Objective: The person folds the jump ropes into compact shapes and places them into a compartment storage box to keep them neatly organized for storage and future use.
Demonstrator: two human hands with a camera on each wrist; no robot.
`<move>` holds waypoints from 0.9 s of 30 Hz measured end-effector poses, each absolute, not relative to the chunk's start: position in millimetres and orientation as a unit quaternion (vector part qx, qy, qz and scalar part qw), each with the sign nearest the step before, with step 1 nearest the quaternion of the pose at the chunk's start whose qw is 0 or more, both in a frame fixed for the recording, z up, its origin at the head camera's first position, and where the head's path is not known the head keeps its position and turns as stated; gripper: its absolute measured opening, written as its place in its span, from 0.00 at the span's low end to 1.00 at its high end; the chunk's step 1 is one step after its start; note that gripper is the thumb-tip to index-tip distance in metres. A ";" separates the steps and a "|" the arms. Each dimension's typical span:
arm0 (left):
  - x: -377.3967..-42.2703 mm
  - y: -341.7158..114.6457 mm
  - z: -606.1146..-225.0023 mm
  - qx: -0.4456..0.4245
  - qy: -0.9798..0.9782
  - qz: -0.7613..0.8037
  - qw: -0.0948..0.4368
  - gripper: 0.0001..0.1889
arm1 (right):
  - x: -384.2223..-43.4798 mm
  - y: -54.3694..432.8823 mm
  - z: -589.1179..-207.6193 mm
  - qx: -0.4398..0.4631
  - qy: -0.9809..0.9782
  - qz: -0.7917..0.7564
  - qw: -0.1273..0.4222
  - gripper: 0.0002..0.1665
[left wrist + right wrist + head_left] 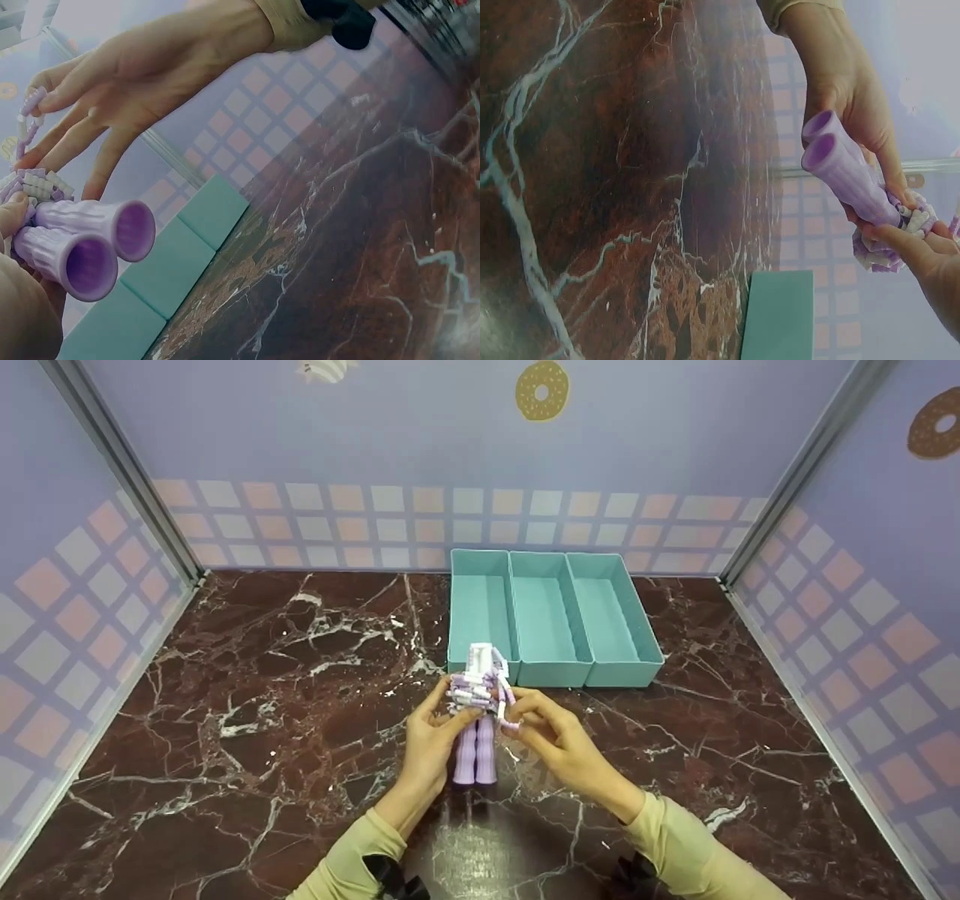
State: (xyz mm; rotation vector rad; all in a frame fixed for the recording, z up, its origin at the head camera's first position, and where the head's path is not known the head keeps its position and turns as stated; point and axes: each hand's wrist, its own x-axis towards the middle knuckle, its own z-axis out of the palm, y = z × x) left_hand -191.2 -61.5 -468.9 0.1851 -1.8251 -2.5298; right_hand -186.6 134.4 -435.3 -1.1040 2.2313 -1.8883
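A jump rope with two purple handles (475, 754) and a white-and-purple beaded cord (472, 690) is held above the table, in front of the bins. The cord is gathered into a bundle at the top of the handles. My left hand (429, 742) grips that bundle from the left, its thumb across the front. From the right, my right hand (555, 733) pinches a loose length of the beaded cord between thumb and finger. In the left wrist view, the hollow handle ends (91, 267) face the camera while my right hand (142, 82) holds up the loop.
Three joined teal bins (551, 675) stand behind the hands, toward the right. Under everything lies a dark red marbled tabletop (300, 780). Lilac panels with checks and doughnut prints (541, 391) wall off the back and both sides.
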 end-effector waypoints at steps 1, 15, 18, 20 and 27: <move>-191.4 -61.3 -468.9 0.061 -0.587 -0.807 0.009 0.43 | -186.5 134.8 -434.0 -0.349 0.720 -0.599 0.008 0.06; -195.6 -58.8 -460.6 0.042 -0.608 -0.791 0.051 0.40 | -188.2 137.3 -431.0 -0.335 0.730 -0.596 -0.009 0.12; -198.0 -57.9 -458.5 0.043 -0.605 -0.793 0.050 0.40 | -188.2 137.4 -430.9 -0.335 0.732 -0.593 -0.022 0.14; -199.4 -57.0 -457.0 0.044 -0.602 -0.796 0.048 0.41 | -188.4 137.9 -431.2 -0.336 0.735 -0.588 -0.031 0.15; -201.9 -53.4 -453.1 0.036 -0.599 -0.799 0.047 0.41 | -190.3 140.7 -431.9 -0.343 0.755 -0.553 -0.081 0.17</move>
